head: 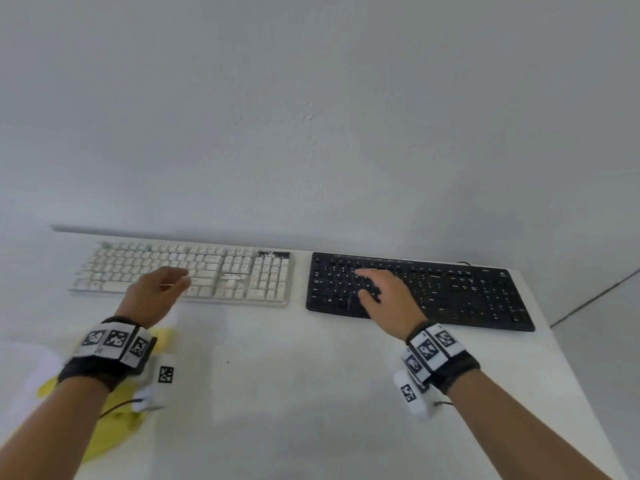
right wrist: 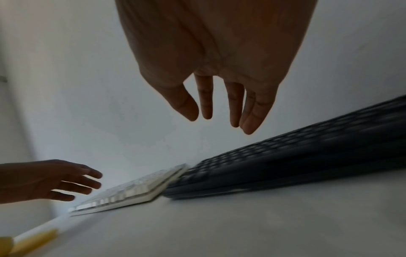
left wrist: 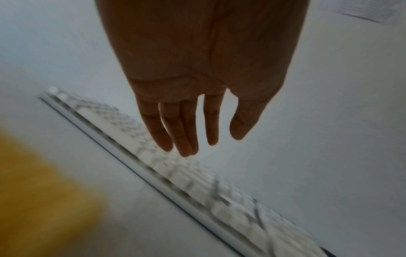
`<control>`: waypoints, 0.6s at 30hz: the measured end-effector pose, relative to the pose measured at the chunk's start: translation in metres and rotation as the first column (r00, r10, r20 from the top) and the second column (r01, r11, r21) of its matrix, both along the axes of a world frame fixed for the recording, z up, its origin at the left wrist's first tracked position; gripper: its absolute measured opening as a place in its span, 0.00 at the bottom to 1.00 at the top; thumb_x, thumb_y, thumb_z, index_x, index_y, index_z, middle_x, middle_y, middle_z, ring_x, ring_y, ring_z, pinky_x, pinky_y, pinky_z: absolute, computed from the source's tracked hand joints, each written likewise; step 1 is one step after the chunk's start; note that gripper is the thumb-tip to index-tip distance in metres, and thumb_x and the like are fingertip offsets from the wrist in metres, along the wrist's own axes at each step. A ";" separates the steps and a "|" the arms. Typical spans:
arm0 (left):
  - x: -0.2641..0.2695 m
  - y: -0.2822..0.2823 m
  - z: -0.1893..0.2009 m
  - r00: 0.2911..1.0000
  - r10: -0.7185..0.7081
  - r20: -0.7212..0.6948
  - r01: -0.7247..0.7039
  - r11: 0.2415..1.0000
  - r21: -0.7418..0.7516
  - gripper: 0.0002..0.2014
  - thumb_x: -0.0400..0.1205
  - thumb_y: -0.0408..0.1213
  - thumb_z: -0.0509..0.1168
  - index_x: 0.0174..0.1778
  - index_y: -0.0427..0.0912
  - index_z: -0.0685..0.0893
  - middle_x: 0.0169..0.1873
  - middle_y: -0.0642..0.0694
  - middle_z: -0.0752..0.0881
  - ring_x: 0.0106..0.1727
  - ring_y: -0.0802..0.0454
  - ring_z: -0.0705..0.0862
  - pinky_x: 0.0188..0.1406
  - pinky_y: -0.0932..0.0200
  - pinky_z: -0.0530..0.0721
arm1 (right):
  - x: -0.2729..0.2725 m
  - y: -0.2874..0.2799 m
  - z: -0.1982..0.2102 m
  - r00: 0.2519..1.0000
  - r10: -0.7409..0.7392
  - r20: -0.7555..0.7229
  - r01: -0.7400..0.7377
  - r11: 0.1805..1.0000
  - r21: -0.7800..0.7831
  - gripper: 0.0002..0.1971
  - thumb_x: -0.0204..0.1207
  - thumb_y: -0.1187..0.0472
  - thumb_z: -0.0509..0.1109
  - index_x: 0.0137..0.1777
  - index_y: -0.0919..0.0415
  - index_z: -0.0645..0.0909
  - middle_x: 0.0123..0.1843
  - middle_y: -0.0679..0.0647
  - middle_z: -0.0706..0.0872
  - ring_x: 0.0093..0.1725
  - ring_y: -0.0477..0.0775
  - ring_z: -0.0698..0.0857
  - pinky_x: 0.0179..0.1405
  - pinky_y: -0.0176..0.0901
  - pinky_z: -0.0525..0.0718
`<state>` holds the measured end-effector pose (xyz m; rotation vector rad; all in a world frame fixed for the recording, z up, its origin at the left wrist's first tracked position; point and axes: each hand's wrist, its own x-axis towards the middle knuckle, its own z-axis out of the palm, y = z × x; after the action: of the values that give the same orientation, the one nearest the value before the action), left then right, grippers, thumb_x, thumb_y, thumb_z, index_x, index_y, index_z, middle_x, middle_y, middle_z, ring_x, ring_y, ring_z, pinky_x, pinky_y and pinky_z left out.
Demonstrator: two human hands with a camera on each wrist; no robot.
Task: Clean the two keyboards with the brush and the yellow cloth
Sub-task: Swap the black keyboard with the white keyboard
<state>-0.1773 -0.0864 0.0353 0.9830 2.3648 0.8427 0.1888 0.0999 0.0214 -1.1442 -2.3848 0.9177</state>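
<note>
My left hand (head: 157,289) had its fingers (left wrist: 182,132) loose and straight, holding nothing, hovering over the white keyboard (head: 194,271). Right hand (head: 381,289) was just as empty, fingers (right wrist: 252,111) spread above the black keyboard's (head: 450,292) left half. Both boards sat side by side at the table's (head: 311,375) back edge, nearly touching. The yellow cloth (head: 104,434) lay under my left forearm, close to me; soft and floppy I'd guess, so bunch it up to grab it. A white-and-yellow stick (right wrist: 41,229) lay by the cloth, maybe the brush, can't say. It looked light and stiff, best pinched mid-handle. Both forearms reached straight forward, palms down.
</note>
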 end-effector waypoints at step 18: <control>-0.182 0.001 -0.040 0.949 0.311 0.057 -0.285 0.920 -0.270 0.42 0.85 0.49 0.70 0.91 0.45 0.56 0.86 0.31 0.65 0.85 0.28 0.66 0.83 0.34 0.67 | -0.214 -0.036 -0.042 0.927 -0.241 0.286 0.267 0.962 -0.055 0.26 0.82 0.47 0.59 0.79 0.50 0.65 0.75 0.62 0.74 0.75 0.68 0.69 0.74 0.58 0.65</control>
<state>-0.3592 -0.0852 -0.0049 0.4711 2.4939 0.6458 -0.0254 0.0640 -0.0204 -1.6722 -2.3418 0.8341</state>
